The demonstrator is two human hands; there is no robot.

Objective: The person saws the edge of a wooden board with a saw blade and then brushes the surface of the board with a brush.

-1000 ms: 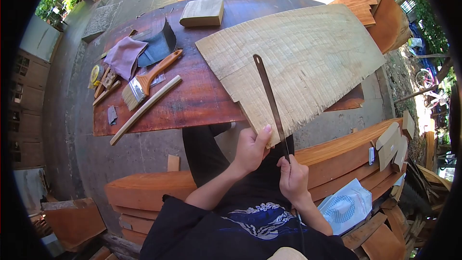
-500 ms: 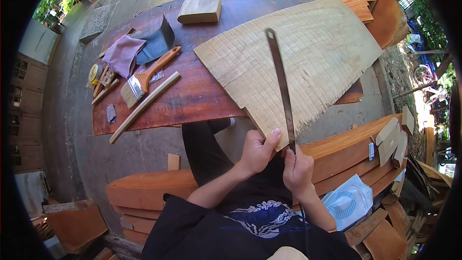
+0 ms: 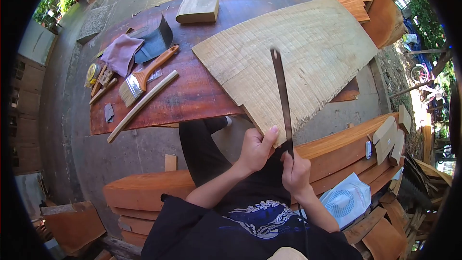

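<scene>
My left hand [image 3: 257, 148] is closed on the narrow near end of a pale, rough-sawn wooden board [image 3: 293, 58], thumb on top. The board widens away from me over the table and has a splintered right edge. My right hand [image 3: 295, 172] is wrapped round the lower part of a long, flat, dark metal strip [image 3: 283, 96] with a hole at its tip. This strip points away from me beside the board's narrow end, its far part over the board's face. Whether it has teeth is too fine to tell.
On the reddish table [image 3: 192, 98] lie a wide paintbrush [image 3: 149, 72], a thin wooden stick [image 3: 143, 106], a purple cloth [image 3: 122, 54], blue sandpaper-like sheets [image 3: 155, 44] and a wood block [image 3: 198, 8]. Stacked planks [image 3: 337, 151] and a plastic bag [image 3: 346, 200] are close on my right.
The metal strip has drawn back toward me along the board's edge, its tip now lower in view. My left hand keeps its hold on the board. The whole view has shifted slightly.
</scene>
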